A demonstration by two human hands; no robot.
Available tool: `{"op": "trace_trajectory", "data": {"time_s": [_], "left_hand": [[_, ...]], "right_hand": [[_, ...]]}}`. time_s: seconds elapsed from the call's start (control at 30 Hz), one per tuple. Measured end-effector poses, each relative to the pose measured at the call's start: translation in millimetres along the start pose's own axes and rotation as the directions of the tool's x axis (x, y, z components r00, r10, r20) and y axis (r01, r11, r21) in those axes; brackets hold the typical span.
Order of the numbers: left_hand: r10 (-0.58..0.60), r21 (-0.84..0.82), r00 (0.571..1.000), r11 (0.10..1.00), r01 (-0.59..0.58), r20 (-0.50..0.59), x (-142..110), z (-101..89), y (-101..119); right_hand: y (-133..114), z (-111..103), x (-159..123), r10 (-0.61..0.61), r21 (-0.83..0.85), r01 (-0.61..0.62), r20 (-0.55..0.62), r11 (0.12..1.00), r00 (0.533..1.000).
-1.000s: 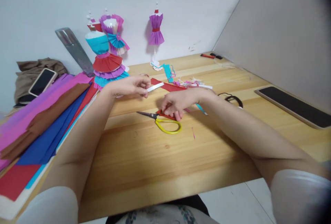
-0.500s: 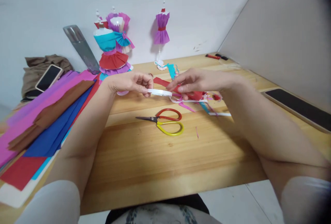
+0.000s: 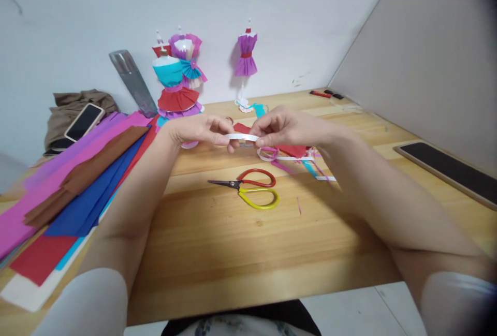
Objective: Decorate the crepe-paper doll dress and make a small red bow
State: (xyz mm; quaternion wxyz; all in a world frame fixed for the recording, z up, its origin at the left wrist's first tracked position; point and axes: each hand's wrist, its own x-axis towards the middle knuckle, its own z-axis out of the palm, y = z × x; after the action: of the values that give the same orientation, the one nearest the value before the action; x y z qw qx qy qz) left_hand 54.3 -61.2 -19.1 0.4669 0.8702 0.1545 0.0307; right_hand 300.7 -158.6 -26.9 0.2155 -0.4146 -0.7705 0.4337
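Table (image 3: 217,258) beneath, white strip (image 3: 243,137) between fingers (image 3: 264,140)

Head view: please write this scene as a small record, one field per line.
Left hand: pinches one end of the white strip
Right hand: pinches its other end
Scissors: on the table, lower in view than the hands; one handle red, one yellow
Left side: coloured sheets, phone, brown cloth
Back: small dress forms in bright dresses
Right side: dark-screened device

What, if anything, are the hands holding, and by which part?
A narrow white strip, pinched near opposite ends between thumb and fingers: the left hand at one, the right hand at the other.
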Motion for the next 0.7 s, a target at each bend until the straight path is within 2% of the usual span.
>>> {"op": "trace_trajectory", "data": {"time_s": [0.1, 0.3, 0.5, 0.7], "left_hand": [[0.003, -0.020, 1.000, 1.000, -0.003, 0.002, 0.4, 1.8, 4.2], [0.035, -0.051, 0.999, 0.998, -0.033, 0.024, -3.1, -0.3, 1.8], [0.008, -0.096, 1.000, 0.995, -0.008, -0.003, -5.9, -2.9, -5.8], [-0.033, -0.085, 0.997, 0.996, 0.027, -0.064, 2.4, 4.0, -9.2]], "right_hand": [[-7.7, -4.2, 5.2, -0.005, -0.052, 0.006, 0.023, 0.999, 1.000], [-12.9, -17.5, 18.9, 0.034, -0.222, 0.001, 0.152, 0.975, 0.988], [-5.6, -21.6, 16.6, 0.080, -0.193, -0.042, 0.197, 0.980, 0.977], [2.7, -25.4, 10.3, 0.153, -0.206, -0.112, 0.196, 0.972, 0.969]]}}
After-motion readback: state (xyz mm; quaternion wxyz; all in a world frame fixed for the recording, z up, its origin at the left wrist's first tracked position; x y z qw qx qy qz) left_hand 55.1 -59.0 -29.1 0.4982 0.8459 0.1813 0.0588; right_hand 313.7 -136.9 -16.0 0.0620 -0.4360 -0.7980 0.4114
